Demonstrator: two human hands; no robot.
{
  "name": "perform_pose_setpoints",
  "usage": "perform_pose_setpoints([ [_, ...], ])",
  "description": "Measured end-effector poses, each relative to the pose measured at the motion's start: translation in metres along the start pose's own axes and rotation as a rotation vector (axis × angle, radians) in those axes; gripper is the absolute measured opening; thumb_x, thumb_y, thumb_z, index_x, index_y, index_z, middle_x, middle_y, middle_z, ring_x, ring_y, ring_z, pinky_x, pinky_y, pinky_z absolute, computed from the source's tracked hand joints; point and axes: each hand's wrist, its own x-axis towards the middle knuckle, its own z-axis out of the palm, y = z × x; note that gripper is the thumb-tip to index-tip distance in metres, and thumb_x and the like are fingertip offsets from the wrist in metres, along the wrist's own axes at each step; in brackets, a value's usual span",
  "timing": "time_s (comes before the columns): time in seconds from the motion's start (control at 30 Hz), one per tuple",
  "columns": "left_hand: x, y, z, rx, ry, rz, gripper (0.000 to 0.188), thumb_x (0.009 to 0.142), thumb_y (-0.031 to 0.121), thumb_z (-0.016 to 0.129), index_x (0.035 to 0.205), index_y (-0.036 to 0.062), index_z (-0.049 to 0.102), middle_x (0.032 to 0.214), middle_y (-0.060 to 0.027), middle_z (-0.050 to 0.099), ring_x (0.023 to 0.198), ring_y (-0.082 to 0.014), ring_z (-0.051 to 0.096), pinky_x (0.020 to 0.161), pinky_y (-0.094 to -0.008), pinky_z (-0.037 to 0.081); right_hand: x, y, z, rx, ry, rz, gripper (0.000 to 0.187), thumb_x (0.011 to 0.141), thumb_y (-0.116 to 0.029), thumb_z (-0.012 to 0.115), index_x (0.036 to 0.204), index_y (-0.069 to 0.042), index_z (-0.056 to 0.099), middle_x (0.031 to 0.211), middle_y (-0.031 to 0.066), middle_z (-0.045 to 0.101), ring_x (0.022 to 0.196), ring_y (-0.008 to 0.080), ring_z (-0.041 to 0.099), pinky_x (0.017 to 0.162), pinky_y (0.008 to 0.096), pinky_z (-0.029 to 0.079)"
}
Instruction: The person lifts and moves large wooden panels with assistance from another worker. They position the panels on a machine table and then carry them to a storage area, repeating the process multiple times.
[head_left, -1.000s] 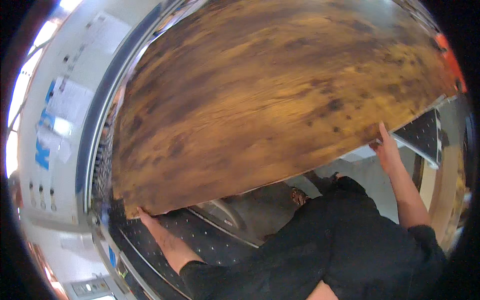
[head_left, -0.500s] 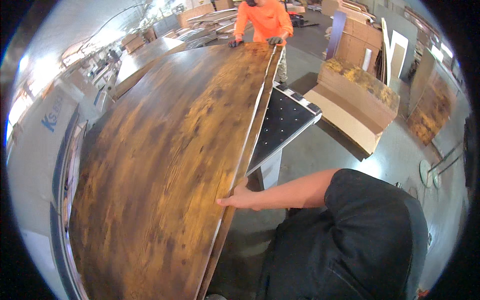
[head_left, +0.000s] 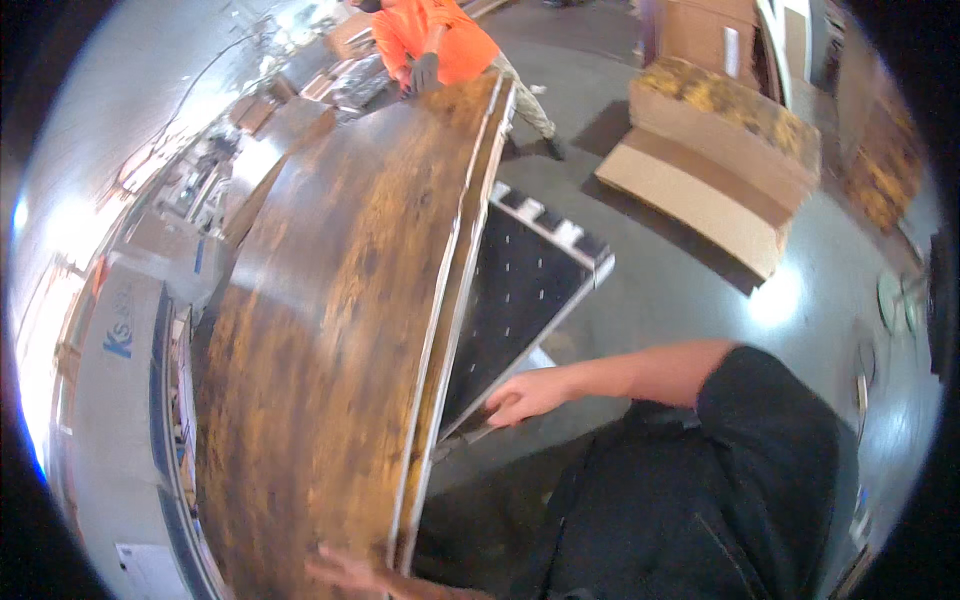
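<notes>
Left hand (head_left: pixel 348 571): my fingers look spread, laid on the top face of the wood-grain board (head_left: pixel 330 370) near its right edge; motion blur hides the fingertips. Right hand (head_left: pixel 530 393): fingers curled loosely, apart from the board, just beside the near edge of the black perforated table (head_left: pixel 520 285); whether they pinch that edge I cannot tell. The board runs away ahead of my left fingers and lies left of my right ones, with a second pale edge line under its rim, so I read a lower board (head_left: pixel 452 345) there. Progress, my judgement: upper board already laid over lower, my right hand already off it; my left hand not yet off. Whether any squaring-up is left, I cannot tell. Well ahead of both hands, a co-worker (head_left: pixel 435 40) in orange stands at the far end, a grey glove (head_left: pixel 425 72) near the board's end, contact unclear. Left of my left fingers, beyond the board: a grey machine housing (head_left: pixel 115 400). Ahead and right of my right fingers: a brown floor stack (head_left: pixel 700 185). Count: own hands, two; boards, apparently two; table, one; co-worker, one; housing, one; floor stack, one.
</notes>
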Motion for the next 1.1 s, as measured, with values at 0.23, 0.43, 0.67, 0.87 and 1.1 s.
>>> perform_pose_setpoints([
  [0.23,-0.172,0.150,0.231,-0.156,-0.603,0.112,0.057,0.105,0.028,0.061,0.148,-0.0059,0.045,0.149,-0.0201,0.054,0.138,-0.0268,0.051,0.113,-0.0390,0.040,-0.183,0.087,-0.221,0.382,0.484,-0.059,0.065,0.104,-0.034,0.063,0.153,0.003,0.040,0.134,0.0124,0.066,0.117,0.0178,0.065,0.105,0.0339,0.048],
  [0.43,-0.268,0.235,0.371,-0.113,-0.914,0.404,0.050,0.098,0.018,0.069,0.141,-0.0014,0.055,0.130,-0.0182,0.068,0.121,-0.0256,0.065,0.105,-0.0383,0.048,-0.231,0.082,-0.363,0.439,0.570,-0.097,0.065,0.104,-0.036,0.062,0.152,0.002,0.041,0.136,0.0126,0.064,0.117,0.0202,0.065,0.103,0.0362,0.048],
  [0.67,-0.321,0.278,0.494,-0.221,-1.172,0.082,0.042,0.096,0.011,0.069,0.135,-0.0038,0.059,0.121,-0.0160,0.073,0.116,-0.0227,0.068,0.102,-0.0367,0.050,-0.195,0.071,-0.555,0.373,0.620,-0.095,0.049,0.105,-0.037,0.060,0.139,-0.003,0.053,0.127,0.0127,0.069,0.109,0.0216,0.070,0.095,0.0355,0.052],
  [0.87,-0.396,0.326,0.562,-0.190,-1.566,0.545,0.036,0.094,0.021,0.074,0.123,0.0016,0.066,0.133,-0.0184,0.067,0.124,-0.0348,0.064,0.105,-0.0419,0.050,-0.203,0.073,-0.711,0.340,0.796,0.055,0.049,0.107,-0.042,0.053,0.138,-0.004,0.054,0.128,0.0153,0.069,0.109,0.0246,0.070,0.095,0.0381,0.054],
  [1.1,-0.434,0.353,0.606,-0.160,-1.548,0.192,0.035,0.102,0.020,0.065,0.130,-0.0005,0.064,0.126,-0.0146,0.071,0.116,-0.0250,0.068,0.101,-0.0373,0.052,-0.146,0.054,-0.857,0.388,0.704,-0.022,0.058,0.103,-0.049,0.058,0.138,-0.002,0.051,0.123,0.0140,0.069,0.105,0.0239,0.070,0.089,0.0386,0.053],
])
